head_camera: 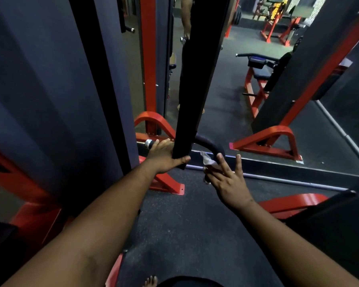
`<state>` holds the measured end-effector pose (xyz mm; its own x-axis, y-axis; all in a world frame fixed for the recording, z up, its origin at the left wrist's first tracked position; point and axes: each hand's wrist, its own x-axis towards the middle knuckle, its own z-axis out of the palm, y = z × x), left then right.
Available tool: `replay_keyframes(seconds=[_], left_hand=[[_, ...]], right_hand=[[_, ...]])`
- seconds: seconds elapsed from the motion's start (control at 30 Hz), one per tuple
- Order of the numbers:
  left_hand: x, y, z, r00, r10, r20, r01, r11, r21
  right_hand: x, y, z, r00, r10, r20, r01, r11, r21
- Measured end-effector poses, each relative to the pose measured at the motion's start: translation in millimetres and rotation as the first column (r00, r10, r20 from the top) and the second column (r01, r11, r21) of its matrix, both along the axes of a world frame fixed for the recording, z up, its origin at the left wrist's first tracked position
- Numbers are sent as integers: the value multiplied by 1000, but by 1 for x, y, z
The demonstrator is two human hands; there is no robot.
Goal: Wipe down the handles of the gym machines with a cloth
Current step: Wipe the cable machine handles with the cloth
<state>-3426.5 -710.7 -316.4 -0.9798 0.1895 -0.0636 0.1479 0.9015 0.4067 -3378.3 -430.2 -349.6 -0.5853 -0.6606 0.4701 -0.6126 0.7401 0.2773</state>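
A curved black bar handle (207,144) with a chrome end cap hangs low in front of a mirror, partly hidden behind a black upright post (193,83). My left hand (164,155) grips the bar's left part near the chrome cap, thumb reaching across the post's foot. My right hand (226,179) presses a small white cloth (208,161) against the bar's right end; thumb and lower fingers pinch the cloth while the index and middle fingers stick out straight.
A red machine base (166,183) sits on the dark rubber floor under my left wrist. A dark padded column (50,100) fills the left side. The mirror (236,112) reflects red benches and frames. Another red frame (294,201) lies at the right. My bare foot (151,281) shows at the bottom.
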Motion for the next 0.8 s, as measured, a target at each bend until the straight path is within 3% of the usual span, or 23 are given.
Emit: replay_keyframes(seconds=[0.27, 0.47, 0.57, 0.63, 0.8], left_hand=[[-2, -3, -12, 1000, 3, -22, -3, 1000, 21], [0, -16, -21, 994, -79, -80, 83, 995, 46], [8, -42, -28, 969, -61, -240, 72, 997, 38], [9, -63, -34, 947, 8, -322, 1, 1000, 28], [17, -91, -51, 964, 13, -264, -36, 996, -83]], right_hand=[[24, 18, -31, 996, 4, 87, -14, 993, 121], [58, -20, -8, 976, 98, 194, -46, 965, -259], [57, -55, 11, 960, 172, 223, -87, 934, -345], [48, -79, 20, 951, 187, 245, -104, 943, -316], [13, -139, 31, 976, 125, 179, -121, 992, -31]])
